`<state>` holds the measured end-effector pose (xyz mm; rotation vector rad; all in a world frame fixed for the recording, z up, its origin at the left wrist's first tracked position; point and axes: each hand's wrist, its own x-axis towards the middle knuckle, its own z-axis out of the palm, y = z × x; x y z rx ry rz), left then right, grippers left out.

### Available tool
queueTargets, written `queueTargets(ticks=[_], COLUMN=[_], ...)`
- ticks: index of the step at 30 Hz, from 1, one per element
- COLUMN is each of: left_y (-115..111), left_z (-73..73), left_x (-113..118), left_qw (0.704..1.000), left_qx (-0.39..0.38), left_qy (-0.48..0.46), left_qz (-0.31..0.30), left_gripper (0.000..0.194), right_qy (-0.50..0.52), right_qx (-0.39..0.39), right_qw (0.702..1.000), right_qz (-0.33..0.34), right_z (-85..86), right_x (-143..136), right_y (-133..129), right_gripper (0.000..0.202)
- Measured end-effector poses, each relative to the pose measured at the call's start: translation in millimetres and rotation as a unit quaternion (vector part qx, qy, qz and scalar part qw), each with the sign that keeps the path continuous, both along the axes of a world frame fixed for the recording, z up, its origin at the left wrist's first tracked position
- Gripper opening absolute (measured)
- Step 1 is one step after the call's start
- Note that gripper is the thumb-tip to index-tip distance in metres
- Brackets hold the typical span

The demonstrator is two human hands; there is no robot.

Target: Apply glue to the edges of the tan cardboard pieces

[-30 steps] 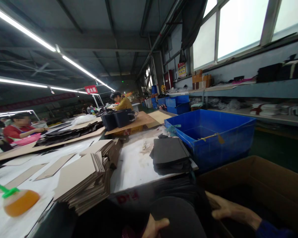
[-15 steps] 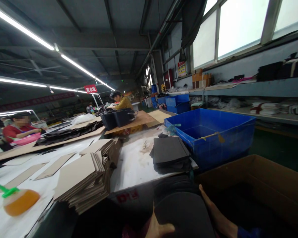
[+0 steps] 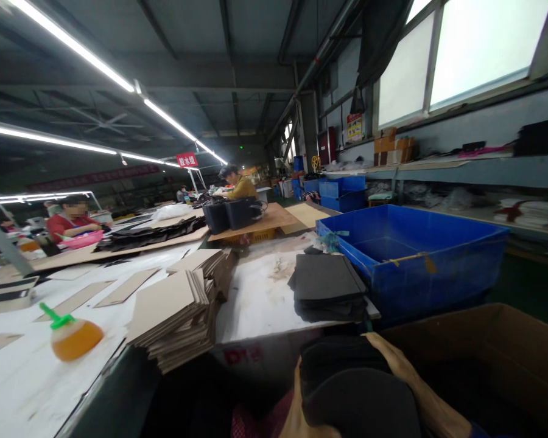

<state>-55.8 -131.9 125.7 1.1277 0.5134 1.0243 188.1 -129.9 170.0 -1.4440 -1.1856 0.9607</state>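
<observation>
On my feed, the left hand [image 3: 307, 421] curls round the left edge of a stack of dark panels [image 3: 360, 401] just before the white surface [image 3: 251, 301]; the right hand [image 3: 404, 372] grips its right side. I'd press evenly from both sides, palms level, so no panel slides out. Counting from the left: one squeeze bottle [image 3: 77, 339], two piles of tan boards [image 3: 164, 307], one dark pile [image 3: 329, 277], one near blue bin [image 3: 438, 289], one cardboard box [image 3: 484, 325]. The held panels I can't count.
</observation>
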Motion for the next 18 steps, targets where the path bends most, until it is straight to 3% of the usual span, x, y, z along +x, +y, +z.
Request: queueTargets(ticks=[4,9,11,13,15,18], left_y=[7,14,15,17,20,25], left_z=[-11.2,-16.2,-13.6,-14.6,-20.8,-32.6], left_x=[0,1,3,4,5,6], left_qw=[0.997,0.997,0.997,0.998,0.996,0.988], left_qx=[-0.014,0.003,0.008,-0.012,-0.059,-0.124], left_qy=[-0.042,-0.023,-0.036,-0.042,-0.062,-0.089], left_qz=[-0.057,-0.08,-0.065,-0.048,-0.02,0.033], left_gripper=[0.094,0.092,0.089,0.087,0.088,0.085], right_qy=[-0.081,-0.234,-0.295,-0.36,-0.406,-0.4], right_qx=[0.004,0.071,0.114,0.097,0.029,-0.01], right_qw=[0.995,0.965,0.939,0.908,0.892,0.893], right_qz=[0.065,0.093,0.137,0.191,0.195,0.206], right_z=[16.3,75.6,86.9,80.6,61.3,33.7], right_x=[9,-2,-13,-19,-16,1], right_y=[4,5,0,-3,2,23], right_gripper=[0.046,0.049,0.053,0.07,0.092,0.085])
